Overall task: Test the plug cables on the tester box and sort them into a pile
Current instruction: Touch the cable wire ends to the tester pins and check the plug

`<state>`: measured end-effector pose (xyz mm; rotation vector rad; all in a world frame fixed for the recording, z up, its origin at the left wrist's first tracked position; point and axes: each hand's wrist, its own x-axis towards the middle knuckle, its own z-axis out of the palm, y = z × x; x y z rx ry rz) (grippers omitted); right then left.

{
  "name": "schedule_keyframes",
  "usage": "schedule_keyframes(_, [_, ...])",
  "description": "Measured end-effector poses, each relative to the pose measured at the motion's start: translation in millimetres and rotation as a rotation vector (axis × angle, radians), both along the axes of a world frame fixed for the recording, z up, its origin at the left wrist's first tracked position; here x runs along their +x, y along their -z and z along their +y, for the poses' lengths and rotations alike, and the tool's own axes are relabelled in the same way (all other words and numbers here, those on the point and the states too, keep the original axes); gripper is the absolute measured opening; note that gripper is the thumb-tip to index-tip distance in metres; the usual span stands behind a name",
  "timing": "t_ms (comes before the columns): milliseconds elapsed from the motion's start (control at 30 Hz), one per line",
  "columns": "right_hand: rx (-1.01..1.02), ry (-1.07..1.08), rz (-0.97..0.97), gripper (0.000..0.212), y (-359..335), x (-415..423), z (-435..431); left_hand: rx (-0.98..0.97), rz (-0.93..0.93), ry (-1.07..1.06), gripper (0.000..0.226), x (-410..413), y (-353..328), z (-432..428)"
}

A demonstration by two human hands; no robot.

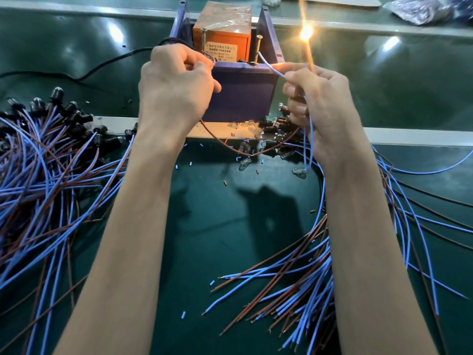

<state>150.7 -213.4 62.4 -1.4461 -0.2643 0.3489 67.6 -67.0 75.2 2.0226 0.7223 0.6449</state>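
The tester box (243, 96) is a purple tray holding an orange transformer (221, 39) with upright screws. My left hand (176, 83) pinches the brown wire (220, 143) of one cable at the box's left side. My right hand (320, 103) grips the same cable's blue wire (268, 65), whose tip reaches a screw (257, 51) on the box. A bulb (305, 33) glows bright orange above my right hand. A pile of cables with black sockets (51, 149) lies on the left. Another pile of blue and brown cables (307, 278) lies on the right.
Loose small glass bulbs (245, 149) and cut bits of insulation lie on the green mat in front of the box. A black power cord (102, 65) runs left from the box. A plastic bag (422, 8) sits at the back right.
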Motion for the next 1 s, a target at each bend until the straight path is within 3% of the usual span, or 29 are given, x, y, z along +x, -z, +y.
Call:
schedule_keyframes(133, [-0.007, 0.010, -0.006, 0.023, -3, 0, 0, 0.071, 0.030, -0.018, 0.016, -1, -2, -2])
schedule_keyframes(367, [-0.386, 0.004, -0.147, 0.043, -2, -2, 3, 0.310, -0.069, -0.053, 0.027, -3, -11, -4])
schedule_keyframes(500, [-0.337, -0.030, -0.158, 0.044, -3, -3, 2, 0.383, -0.155, 0.086, 0.023, -5, -19, -13])
schedule_keyframes(600, [-0.179, 0.010, -0.086, 0.046, -5, -3, 2, 0.352, 0.042, 0.421, 0.022, -6, -16, -20])
schedule_keyframes(733, [-0.022, 0.129, -0.033, 0.043, -6, 0, -3, 0.443, 0.478, 0.655, 0.051, -1, -4, -30])
schedule_keyframes(867, [0.163, 0.237, 0.027, 0.027, -4, 4, -6, 0.384, 0.518, 0.652, 0.055, 4, 2, -33])
schedule_keyframes(1000, [0.201, 0.310, 0.040, 0.020, -3, 9, -7, 0.398, 0.585, 0.695, 0.048, 5, 2, -33])
